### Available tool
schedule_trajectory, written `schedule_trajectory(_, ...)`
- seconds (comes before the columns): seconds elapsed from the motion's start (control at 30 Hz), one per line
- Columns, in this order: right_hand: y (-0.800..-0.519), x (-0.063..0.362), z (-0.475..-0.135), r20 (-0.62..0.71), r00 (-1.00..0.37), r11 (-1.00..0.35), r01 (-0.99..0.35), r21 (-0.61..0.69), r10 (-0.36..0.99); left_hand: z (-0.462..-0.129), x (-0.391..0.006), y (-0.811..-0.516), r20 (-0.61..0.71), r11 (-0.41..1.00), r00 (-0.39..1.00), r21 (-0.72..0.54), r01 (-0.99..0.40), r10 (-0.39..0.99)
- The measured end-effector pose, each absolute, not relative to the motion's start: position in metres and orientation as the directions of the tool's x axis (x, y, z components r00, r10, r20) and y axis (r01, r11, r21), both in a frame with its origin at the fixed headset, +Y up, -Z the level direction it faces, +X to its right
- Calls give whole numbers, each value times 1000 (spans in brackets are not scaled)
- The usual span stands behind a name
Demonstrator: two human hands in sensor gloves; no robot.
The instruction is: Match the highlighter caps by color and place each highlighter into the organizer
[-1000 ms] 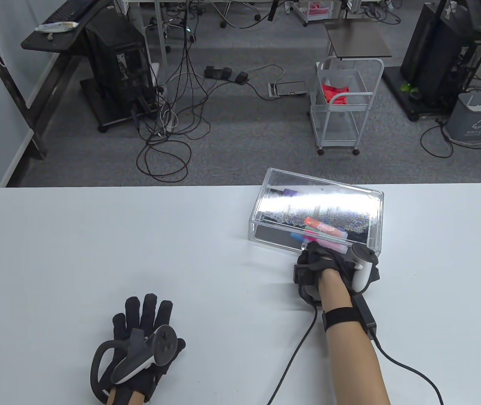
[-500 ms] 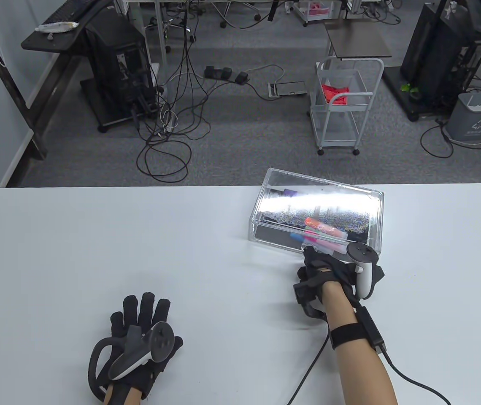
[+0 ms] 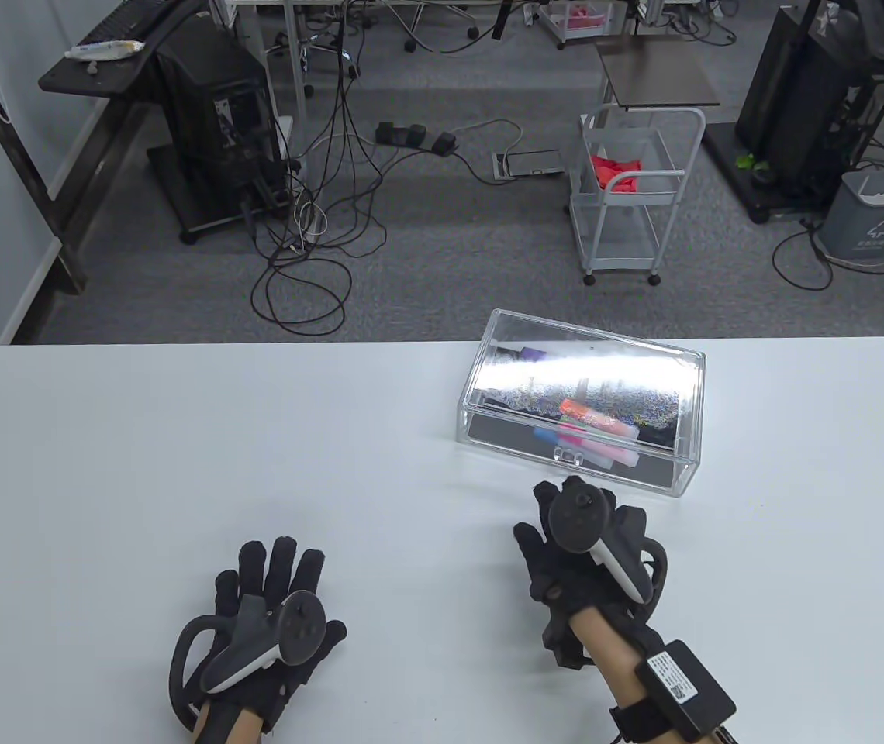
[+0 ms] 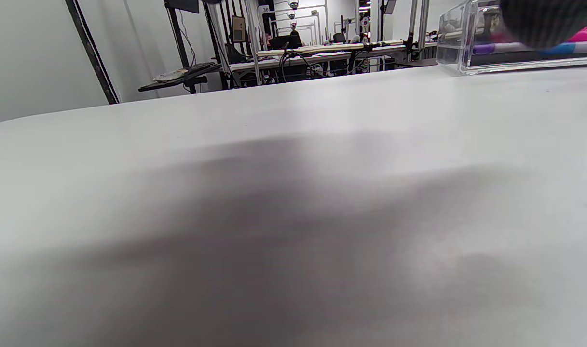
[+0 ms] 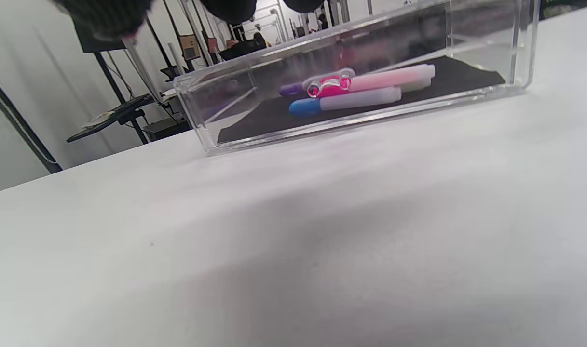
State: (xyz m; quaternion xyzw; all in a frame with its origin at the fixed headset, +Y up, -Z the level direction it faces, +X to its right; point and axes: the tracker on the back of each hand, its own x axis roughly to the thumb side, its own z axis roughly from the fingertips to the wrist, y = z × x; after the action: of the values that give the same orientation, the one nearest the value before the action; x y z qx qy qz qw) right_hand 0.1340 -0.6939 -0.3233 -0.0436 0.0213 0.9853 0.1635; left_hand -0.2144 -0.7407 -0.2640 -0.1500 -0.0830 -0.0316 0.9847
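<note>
A clear acrylic organizer (image 3: 488, 353) stands on the white table (image 3: 178, 449), right of centre near the far edge. Inside it lie several capped highlighters (image 3: 589, 434); the right wrist view shows a blue-capped one (image 5: 346, 102), a pink one (image 5: 370, 83) and a purple cap behind them within the clear organizer (image 5: 201, 111). My right hand (image 3: 581, 542) lies flat on the table just in front of the organizer, fingers straight, holding nothing. My left hand (image 3: 267, 597) rests flat at the near left with fingers spread and empty. The left wrist view catches the organizer (image 4: 455, 48) at its top right.
The table's far edge runs just behind the organizer. Beyond it on the floor are a white wire cart (image 3: 628, 194), cables (image 3: 310, 256), a black equipment rack (image 3: 217, 132) and a grey bin (image 3: 872, 213). A cable (image 3: 682, 690) is strapped to my right forearm.
My right hand has drawn back from the organizer's front and turned palm-down flat onto the table. The organizer's drawer front now looks pushed in. My left hand stayed nearly still.
</note>
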Motion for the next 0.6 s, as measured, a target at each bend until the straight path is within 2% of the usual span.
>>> schedule_trajectory(0.2, -689, 123, -281, -13, -967, -966, -254, -39, 255, -262, -212, -743, 192, 949, 981, -305, 86, -27)
schedule_trajectory(0.4, -689, 116, -249, 43, -968, -965, -250, -79, 247, -261, -209, -744, 208, 947, 978, -308, 87, -22)
schedule_trajectory(0.6, -707, 113, -233, 74, -978, -973, -204, -107, 197, -259, -206, -746, 226, 947, 974, -312, 81, -9)
